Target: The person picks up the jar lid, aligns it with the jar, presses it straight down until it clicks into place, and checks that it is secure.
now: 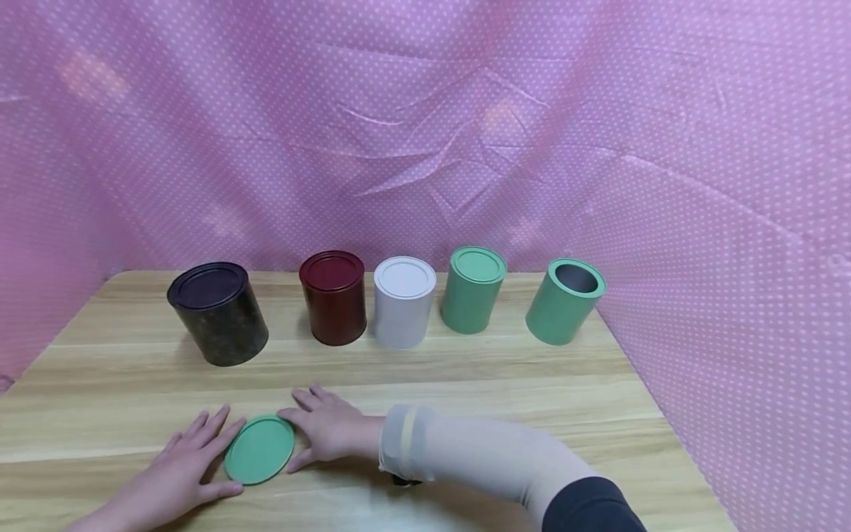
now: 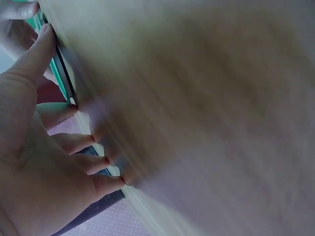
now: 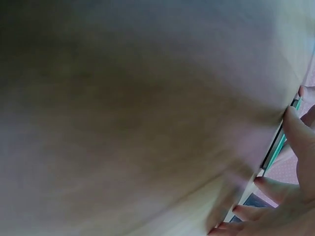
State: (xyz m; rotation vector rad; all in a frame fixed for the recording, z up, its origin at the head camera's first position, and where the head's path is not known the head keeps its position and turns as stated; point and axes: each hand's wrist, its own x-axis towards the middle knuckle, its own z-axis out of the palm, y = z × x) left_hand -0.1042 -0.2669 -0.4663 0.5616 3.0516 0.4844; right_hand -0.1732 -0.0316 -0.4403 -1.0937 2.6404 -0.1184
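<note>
A round green lid (image 1: 259, 449) lies flat on the wooden table near its front edge, between both hands. At its left side my left hand (image 1: 182, 469) has its fingers spread, the index fingertip and thumb close to the rim. My right hand (image 1: 329, 425) is at the lid's right side, with the index finger near the upper rim and the thumb lower down. In the left wrist view, the left fingertips (image 2: 101, 184) rest on the tabletop beside the lid's thin edge (image 2: 64, 81). A green can (image 1: 566, 303) with a dark open top stands at the far right.
Along the back of the table (image 1: 412, 384) stand a black can (image 1: 218, 314), a dark red can (image 1: 335, 299), a white can (image 1: 404, 303) and another green can (image 1: 473, 290), all with lids on. Pink dotted cloth (image 1: 425, 133) hangs behind and at the sides.
</note>
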